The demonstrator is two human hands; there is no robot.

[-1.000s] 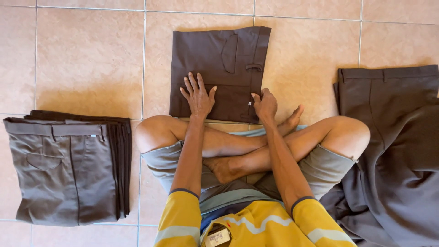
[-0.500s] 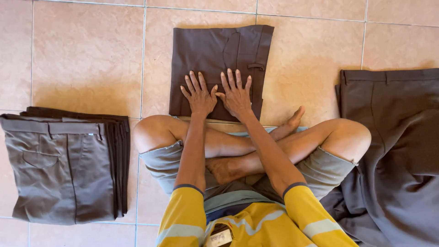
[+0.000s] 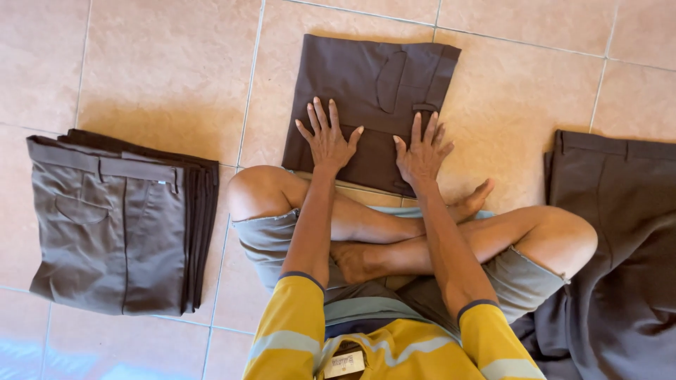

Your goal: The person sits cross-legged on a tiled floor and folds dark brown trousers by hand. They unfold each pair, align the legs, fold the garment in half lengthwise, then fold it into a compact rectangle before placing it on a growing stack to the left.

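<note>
A pair of dark brown trousers [image 3: 373, 84], folded into a rectangle, lies on the tiled floor in front of my crossed legs. My left hand [image 3: 327, 137] presses flat on its near left part, fingers spread. My right hand [image 3: 422, 151] lies flat on its near right part, close to the waistband edge, fingers apart too. Neither hand grips anything.
A stack of folded grey-brown trousers [image 3: 116, 222] sits on the floor to my left. A loose pile of dark trousers [image 3: 620, 246] lies to my right, next to my knee. The floor is of pinkish tiles [image 3: 162, 63].
My right hand slid left across the folded trousers beside my left hand, then back right to the near right part. My left hand barely moved.
</note>
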